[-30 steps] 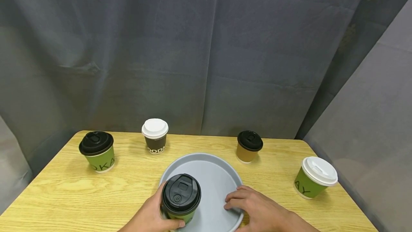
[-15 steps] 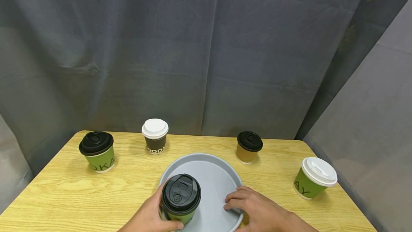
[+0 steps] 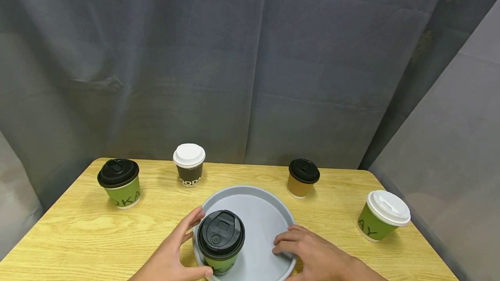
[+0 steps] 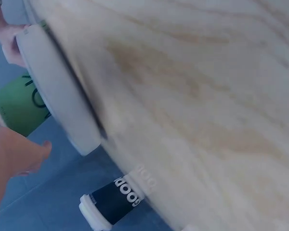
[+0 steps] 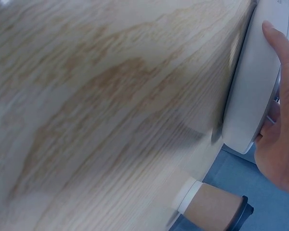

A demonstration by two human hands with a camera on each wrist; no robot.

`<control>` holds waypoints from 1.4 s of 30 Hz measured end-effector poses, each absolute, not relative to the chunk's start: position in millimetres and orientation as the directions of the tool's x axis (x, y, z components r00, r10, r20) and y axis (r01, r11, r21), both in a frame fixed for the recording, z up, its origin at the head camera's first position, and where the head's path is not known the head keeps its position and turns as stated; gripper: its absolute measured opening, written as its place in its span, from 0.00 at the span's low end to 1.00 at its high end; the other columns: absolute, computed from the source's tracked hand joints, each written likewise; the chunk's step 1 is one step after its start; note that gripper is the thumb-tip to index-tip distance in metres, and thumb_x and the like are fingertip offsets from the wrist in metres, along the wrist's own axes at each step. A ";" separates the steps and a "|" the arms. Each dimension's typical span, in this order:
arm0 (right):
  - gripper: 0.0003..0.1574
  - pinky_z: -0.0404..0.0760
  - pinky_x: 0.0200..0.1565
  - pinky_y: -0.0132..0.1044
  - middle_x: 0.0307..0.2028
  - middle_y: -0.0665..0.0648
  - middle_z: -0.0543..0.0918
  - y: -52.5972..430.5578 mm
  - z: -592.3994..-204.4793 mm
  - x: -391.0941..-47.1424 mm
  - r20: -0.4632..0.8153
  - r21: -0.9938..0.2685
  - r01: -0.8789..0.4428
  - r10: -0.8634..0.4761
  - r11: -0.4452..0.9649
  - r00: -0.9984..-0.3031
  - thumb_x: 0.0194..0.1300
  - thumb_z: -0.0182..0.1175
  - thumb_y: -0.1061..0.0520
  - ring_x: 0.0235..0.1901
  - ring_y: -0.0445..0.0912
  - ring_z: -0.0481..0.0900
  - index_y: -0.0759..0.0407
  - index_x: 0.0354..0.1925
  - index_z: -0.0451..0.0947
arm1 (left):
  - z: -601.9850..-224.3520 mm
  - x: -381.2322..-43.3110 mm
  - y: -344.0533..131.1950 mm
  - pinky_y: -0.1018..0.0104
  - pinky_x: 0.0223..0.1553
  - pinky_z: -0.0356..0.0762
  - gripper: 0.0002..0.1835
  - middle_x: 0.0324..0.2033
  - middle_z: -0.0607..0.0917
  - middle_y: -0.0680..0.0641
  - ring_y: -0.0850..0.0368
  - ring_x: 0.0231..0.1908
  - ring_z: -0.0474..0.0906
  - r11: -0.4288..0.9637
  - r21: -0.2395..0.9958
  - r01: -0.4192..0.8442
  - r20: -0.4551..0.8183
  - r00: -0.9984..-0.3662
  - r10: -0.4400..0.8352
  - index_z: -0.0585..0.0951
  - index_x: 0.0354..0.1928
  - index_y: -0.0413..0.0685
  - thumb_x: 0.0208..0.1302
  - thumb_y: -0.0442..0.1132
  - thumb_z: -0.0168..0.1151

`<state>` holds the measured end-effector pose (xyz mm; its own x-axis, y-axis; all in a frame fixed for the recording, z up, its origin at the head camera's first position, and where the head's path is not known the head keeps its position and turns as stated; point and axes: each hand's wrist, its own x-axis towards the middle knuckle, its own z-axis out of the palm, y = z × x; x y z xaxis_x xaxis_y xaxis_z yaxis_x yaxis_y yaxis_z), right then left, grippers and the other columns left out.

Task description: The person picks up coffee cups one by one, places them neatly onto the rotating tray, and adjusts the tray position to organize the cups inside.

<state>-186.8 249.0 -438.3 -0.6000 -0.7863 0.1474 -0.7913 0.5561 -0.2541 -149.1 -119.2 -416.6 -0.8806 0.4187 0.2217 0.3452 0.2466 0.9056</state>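
A green paper coffee cup with a black lid (image 3: 221, 237) stands upright on the round grey tray (image 3: 265, 211), toward its left side. My left hand (image 3: 172, 248) curves loosely beside this cup, its fingers spread and apart from it, with the thumb tip close to the cup's base. On the tray's right side, my right hand (image 3: 308, 250) grips the rim. In the right wrist view its thumb (image 5: 274, 38) lies along the tray's outer wall (image 5: 253, 91), while the other fingers reach over the inside.
On the wooden table (image 3: 97, 237) stand a green cup with a black lid (image 3: 122, 185) at left, a dark cup with a white lid (image 3: 189, 166) behind, a brown cup with a black lid (image 3: 302, 179) and a green cup with a white lid (image 3: 383, 216) at right. Grey cloth (image 3: 250, 64) hangs behind.
My left hand has let go of the black-lidded green cup and drawn back to the left, its fingers spreading. The cup stays on the tray; my right hand keeps its place at the rim.
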 end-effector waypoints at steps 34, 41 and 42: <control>0.34 0.78 0.54 0.47 0.52 0.38 0.78 248.1 -436.2 -187.6 0.086 -0.304 -0.751 -0.768 0.586 -0.634 0.57 0.63 0.25 0.51 0.39 0.73 0.42 0.53 0.81 | -381.1 -147.1 -93.2 0.56 0.54 0.78 0.23 0.58 0.79 0.51 0.56 0.58 0.75 0.442 0.086 0.893 0.670 -0.380 0.637 0.79 0.60 0.49 0.66 0.51 0.66; 0.33 0.78 0.55 0.47 0.53 0.38 0.79 248.6 -435.0 -188.2 0.057 -0.327 -0.730 -0.758 0.600 -0.649 0.58 0.63 0.25 0.51 0.40 0.73 0.40 0.53 0.81 | -386.2 -150.6 -90.9 0.58 0.53 0.77 0.24 0.56 0.79 0.50 0.55 0.56 0.76 0.438 0.027 0.899 0.676 -0.339 0.655 0.81 0.56 0.48 0.62 0.51 0.71; 0.33 0.78 0.54 0.47 0.53 0.38 0.79 248.5 -434.8 -188.1 0.058 -0.325 -0.731 -0.758 0.600 -0.649 0.58 0.63 0.25 0.51 0.40 0.73 0.41 0.53 0.81 | -386.9 -150.9 -90.7 0.58 0.53 0.77 0.24 0.56 0.79 0.49 0.55 0.56 0.76 0.437 0.020 0.899 0.678 -0.334 0.655 0.80 0.56 0.48 0.62 0.51 0.70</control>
<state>-188.1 248.5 -434.8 -0.6492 -0.7584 0.0583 -0.7307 0.6005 -0.3249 -150.9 -90.7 -386.9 -0.3336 0.6551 0.6779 0.8990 0.4375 0.0197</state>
